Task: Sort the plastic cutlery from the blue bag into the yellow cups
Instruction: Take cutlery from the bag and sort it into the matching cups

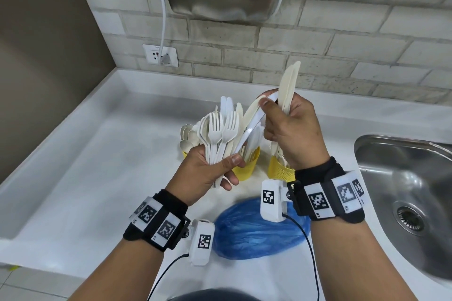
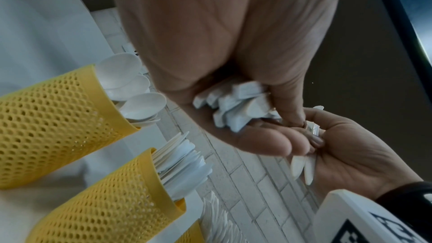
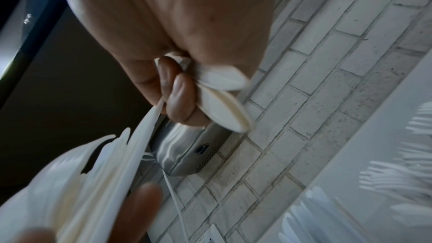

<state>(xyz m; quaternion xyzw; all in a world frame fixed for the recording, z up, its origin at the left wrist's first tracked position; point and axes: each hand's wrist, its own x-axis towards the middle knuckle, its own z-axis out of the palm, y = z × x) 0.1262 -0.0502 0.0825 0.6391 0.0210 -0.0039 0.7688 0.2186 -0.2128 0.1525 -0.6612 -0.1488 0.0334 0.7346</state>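
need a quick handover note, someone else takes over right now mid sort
Left hand grips a mixed bunch of forks and knives.
Right hand holds a few knives and pinches another out of the bunch.
Yellow cups stand behind the hands, already holding spoons, knives and forks.
Blue bag lies on the counter nearer the person; contents unseen.
Left: drop held knives, sort the bunch, check the bag.

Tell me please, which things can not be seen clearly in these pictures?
- Third yellow mesh cup: cut off by the bottom edge of the left wrist view.
- Yellow cups' contents: the left hand and its bundle of white plastic forks and knives hide them in the head view.
- Blue plastic bag: whether empty, cannot tell.
- Knives in the right hand: count unclear; right wrist view is blurred.
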